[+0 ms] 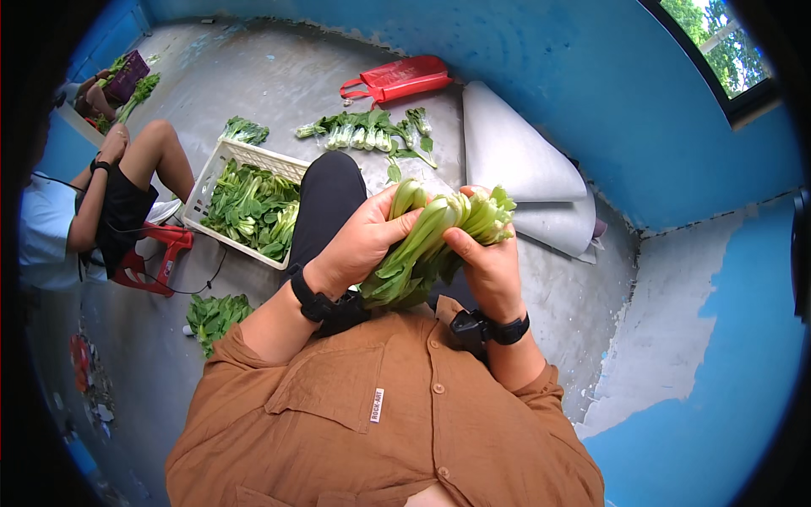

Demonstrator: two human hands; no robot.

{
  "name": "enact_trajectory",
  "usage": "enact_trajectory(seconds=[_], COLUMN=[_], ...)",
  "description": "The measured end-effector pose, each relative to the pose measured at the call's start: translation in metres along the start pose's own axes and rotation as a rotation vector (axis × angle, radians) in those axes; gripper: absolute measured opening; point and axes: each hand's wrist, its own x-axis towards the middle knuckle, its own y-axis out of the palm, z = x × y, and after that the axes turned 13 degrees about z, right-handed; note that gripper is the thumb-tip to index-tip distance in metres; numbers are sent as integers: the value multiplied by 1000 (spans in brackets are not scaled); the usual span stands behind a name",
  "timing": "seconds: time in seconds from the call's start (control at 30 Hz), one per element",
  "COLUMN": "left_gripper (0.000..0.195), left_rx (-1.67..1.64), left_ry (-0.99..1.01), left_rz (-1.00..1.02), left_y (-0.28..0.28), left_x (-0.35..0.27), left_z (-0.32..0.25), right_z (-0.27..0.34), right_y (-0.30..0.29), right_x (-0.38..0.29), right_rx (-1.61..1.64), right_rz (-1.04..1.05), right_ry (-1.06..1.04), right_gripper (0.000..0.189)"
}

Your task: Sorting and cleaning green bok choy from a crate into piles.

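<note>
Both my hands are around a bunch of leafy green vegetables (437,231), held above my lap with the pale cut stem ends up and the leaves hanging toward me. My left hand (361,237) grips the stems on the left side, its thumb laid across them. On the other side my right hand (494,260) is closed about the stems, thumb in front. Past my left knee stands a cream plastic crate (201,190) holding many loose greens (253,206). Beyond my knee, a row of bagged green bunches (361,133) lies on the floor.
A red bag (405,79) and a folded grey sheet (519,152) lie by the blue wall (570,70). At left, a person (70,215) sits near a red plastic stool (158,260). More greens (218,320) lie by my left elbow. A purple crate (130,76) is far left.
</note>
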Motion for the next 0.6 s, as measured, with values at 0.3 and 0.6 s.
enact_trajectory(seconds=[0.3,0.6], left_gripper=[20,47], left_rx=[385,719], left_ry=[-18,1], left_rz=[-156,-79], left_y=[-15,-5], left_x=[-3,-5], left_z=[2,-21], right_z=[15,15], right_y=[3,-1], right_x=[-1,1], right_rx=[-170,-260], right_rz=[45,8], right_ry=[26,80], right_gripper=[44,41])
